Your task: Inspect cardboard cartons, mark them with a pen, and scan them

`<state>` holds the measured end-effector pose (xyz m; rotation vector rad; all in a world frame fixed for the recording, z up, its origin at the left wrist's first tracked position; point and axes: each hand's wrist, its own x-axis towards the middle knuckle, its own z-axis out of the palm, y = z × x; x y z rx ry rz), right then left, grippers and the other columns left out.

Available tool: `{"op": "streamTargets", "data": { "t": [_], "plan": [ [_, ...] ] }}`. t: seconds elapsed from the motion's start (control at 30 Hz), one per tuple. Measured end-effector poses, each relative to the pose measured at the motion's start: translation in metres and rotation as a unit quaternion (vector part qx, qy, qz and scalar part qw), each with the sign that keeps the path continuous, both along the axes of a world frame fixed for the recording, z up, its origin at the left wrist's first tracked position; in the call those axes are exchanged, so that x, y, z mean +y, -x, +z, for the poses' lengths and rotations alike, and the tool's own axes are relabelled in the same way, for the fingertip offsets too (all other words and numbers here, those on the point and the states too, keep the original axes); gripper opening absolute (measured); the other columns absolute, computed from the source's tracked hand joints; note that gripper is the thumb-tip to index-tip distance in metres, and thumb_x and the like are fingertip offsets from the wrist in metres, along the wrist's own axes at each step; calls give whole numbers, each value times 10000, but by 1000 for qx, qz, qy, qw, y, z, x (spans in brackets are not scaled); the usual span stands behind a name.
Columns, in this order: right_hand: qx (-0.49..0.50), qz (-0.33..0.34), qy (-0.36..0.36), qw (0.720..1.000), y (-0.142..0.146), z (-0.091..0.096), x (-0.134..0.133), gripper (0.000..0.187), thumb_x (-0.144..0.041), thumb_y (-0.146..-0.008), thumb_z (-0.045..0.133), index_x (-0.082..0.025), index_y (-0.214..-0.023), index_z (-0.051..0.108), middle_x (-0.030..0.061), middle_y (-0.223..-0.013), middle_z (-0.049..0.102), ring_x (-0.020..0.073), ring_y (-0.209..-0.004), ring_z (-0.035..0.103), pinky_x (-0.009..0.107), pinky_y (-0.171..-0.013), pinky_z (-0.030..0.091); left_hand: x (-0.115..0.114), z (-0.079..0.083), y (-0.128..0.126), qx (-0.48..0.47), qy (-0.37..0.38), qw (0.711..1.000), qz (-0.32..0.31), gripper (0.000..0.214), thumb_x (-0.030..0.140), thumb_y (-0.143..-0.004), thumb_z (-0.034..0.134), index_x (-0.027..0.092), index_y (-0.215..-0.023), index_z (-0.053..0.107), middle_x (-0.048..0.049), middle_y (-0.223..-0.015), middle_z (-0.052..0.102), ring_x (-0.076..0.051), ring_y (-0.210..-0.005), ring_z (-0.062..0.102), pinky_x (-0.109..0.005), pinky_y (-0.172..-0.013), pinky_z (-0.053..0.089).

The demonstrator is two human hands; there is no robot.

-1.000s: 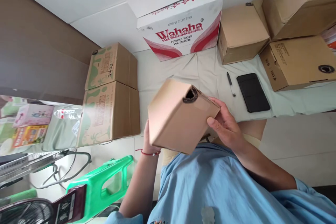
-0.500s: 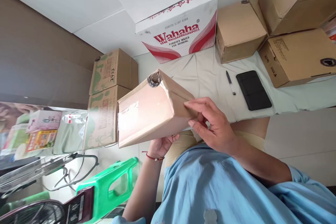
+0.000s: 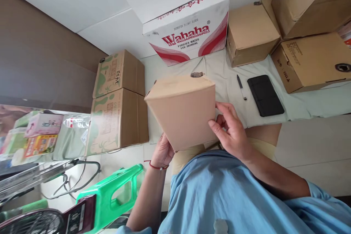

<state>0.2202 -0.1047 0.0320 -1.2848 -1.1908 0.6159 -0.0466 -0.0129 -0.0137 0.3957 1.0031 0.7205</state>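
Observation:
I hold a plain brown cardboard box (image 3: 183, 111) up in front of my chest with both hands. My left hand (image 3: 162, 151), a red string round its wrist, grips the box's lower left corner from beneath. My right hand (image 3: 231, 131) presses on the box's right side with the fingers curled against it. A dark round hole shows at the box's top far edge. The box's near face is turned toward me.
A white Wahaha water carton (image 3: 189, 31) stands behind on the pale cloth (image 3: 219, 76). Brown boxes (image 3: 251, 33) pile at the right, two printed cartons (image 3: 117, 102) at the left. A pen (image 3: 241, 87) and a black case (image 3: 265, 95) lie on the cloth. A green plastic stool (image 3: 109, 193) stands lower left.
The box has turned in my hands: it swung left showing a taped side, then came back square with a plain face toward me. My right hand slid to its right side.

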Motion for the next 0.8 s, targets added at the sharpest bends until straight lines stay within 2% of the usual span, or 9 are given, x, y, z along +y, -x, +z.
{"op": "streamTargets", "data": {
  "t": [0.1,0.17,0.27,0.33,0.4,0.5,0.63,0.73,0.8],
  "plan": [
    [86,-16,69,994,-15,-2,6,468,-426,-1084,673,-305,-1533,626,112,-1411,599,99,-705,607,321,-669,601,-3,21,-8,28,-22,999,-41,536,439,-842,976,231,-1256,704,47,-696,752,-138,-434,678,-167,-374,528],
    [158,-19,113,981,-22,0,11,506,-519,-1042,717,-313,-1499,655,107,-1437,618,110,-699,611,304,-578,534,-5,38,-15,54,-49,994,-76,602,517,-825,980,244,-1269,680,90,-609,668,-105,-355,590,-136,-306,440],
    [271,-25,162,948,-27,5,17,605,-599,-954,794,-318,-1476,675,78,-1263,724,114,-624,555,268,-450,362,-7,62,-23,73,-89,989,-89,623,559,-811,979,241,-1236,653,114,-577,604,-70,-326,502,-113,-275,352],
    [327,-29,177,928,-27,7,21,644,-610,-901,835,-302,-1447,689,54,-1121,764,117,-600,536,254,-437,318,-7,74,-24,96,-104,985,-94,632,573,-806,976,236,-1215,632,115,-574,602,-68,-326,483,-113,-278,328],
    [358,-31,188,914,-25,8,23,663,-603,-858,862,-286,-1417,697,49,-1118,791,143,-660,611,252,-462,382,-7,82,-24,131,-106,980,-109,643,603,-811,960,227,-1202,615,105,-560,612,-74,-330,485,-111,-288,303],
    [369,-26,202,907,-22,8,28,703,-608,-842,860,-285,-1442,685,62,-1246,809,229,-904,759,286,-567,539,-6,90,-23,159,-102,971,-149,642,687,-822,908,209,-1118,597,63,-528,640,-80,-322,462,-114,-305,275],
    [356,-1,210,910,-20,7,38,705,-621,-855,844,-291,-1459,692,69,-1340,799,295,-1114,778,352,-709,635,-2,95,-24,146,-108,966,-185,633,760,-840,842,215,-918,530,-3,-533,682,-76,-307,433,-123,-311,241],
    [371,33,215,903,-24,6,46,663,-608,-839,873,-287,-1398,718,60,-1338,797,264,-1079,769,333,-723,632,1,97,-23,133,-113,970,-172,639,747,-846,847,220,-862,486,-4,-539,681,-74,-316,442,-122,-312,243],
    [370,49,212,903,-28,6,50,629,-573,-826,900,-286,-1359,732,49,-1331,787,178,-872,723,264,-595,550,2,97,-21,124,-121,973,-154,587,684,-865,872,215,-953,530,7,-579,701,-83,-358,504,-117,-334,298]
  ]
}}
